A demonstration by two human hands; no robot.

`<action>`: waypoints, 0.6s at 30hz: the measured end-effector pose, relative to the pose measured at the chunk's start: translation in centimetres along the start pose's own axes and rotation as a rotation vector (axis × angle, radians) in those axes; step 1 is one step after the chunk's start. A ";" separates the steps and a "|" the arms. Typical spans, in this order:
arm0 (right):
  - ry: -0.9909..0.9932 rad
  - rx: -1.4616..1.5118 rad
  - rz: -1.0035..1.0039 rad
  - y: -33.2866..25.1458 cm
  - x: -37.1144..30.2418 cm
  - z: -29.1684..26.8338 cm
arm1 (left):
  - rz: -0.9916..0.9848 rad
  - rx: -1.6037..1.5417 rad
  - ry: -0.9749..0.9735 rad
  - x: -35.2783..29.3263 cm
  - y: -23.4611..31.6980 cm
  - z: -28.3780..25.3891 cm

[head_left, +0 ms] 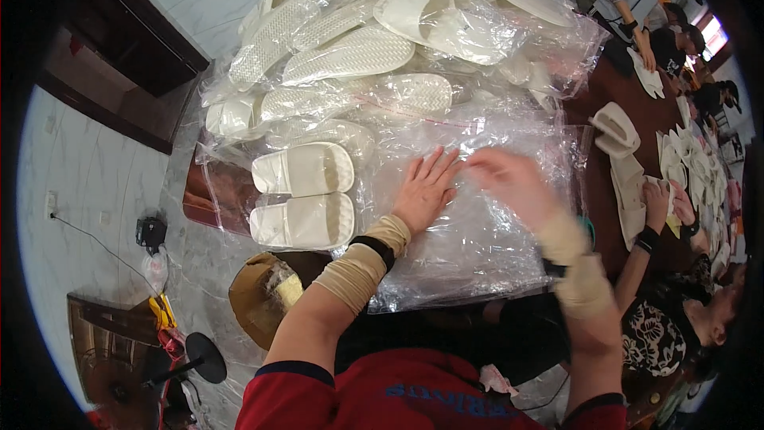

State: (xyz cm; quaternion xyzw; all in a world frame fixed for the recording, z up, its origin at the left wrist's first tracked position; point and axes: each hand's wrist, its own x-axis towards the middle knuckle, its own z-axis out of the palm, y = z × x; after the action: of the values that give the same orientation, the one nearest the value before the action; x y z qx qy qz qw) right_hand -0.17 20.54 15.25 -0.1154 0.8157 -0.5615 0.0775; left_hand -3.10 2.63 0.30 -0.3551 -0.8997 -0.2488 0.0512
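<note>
My left hand (426,193) lies flat with its fingers spread on a stack of clear plastic bags (454,264). Close to its fingertips, over the same bags, my right hand (516,185) is smeared by motion; whether its fingers pinch the film cannot be made out. To the left of my left hand, a pair of white slippers rests side by side, toes to the left: the far slipper (310,169) and the near slipper (309,221). Beyond the hands, a heap of white slippers (350,57) in clear bags covers the far part of the table.
A brown cardboard box (248,295) stands below the table's near left side. Co-workers sit along the brown table (587,103) at the right, one person's hands (664,201) among white slippers (617,131). A dark round stand base (205,358) is on the floor at lower left.
</note>
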 end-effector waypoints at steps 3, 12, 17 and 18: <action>-0.155 -0.544 -0.318 3.1 4.6 9.9 | 0.038 -0.019 0.032 0.2 -0.7 0.9; -0.194 -0.817 -1.065 0.5 10.4 26.2 | -0.019 0.066 0.066 -0.6 -0.8 2.2; -0.175 -0.804 -1.003 -3.2 9.1 23.7 | -0.020 0.054 0.116 -0.7 -0.6 2.9; -0.132 -0.759 -0.988 -4.2 8.4 22.7 | -0.008 0.038 0.115 -0.8 -0.7 2.9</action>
State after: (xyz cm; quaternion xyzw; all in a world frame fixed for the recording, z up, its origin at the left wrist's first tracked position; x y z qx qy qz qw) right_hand -1.96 -3.61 11.07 -0.5329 0.8022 -0.1937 -0.1872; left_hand -2.74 3.15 -2.71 -0.3357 -0.9012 -0.2518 0.1085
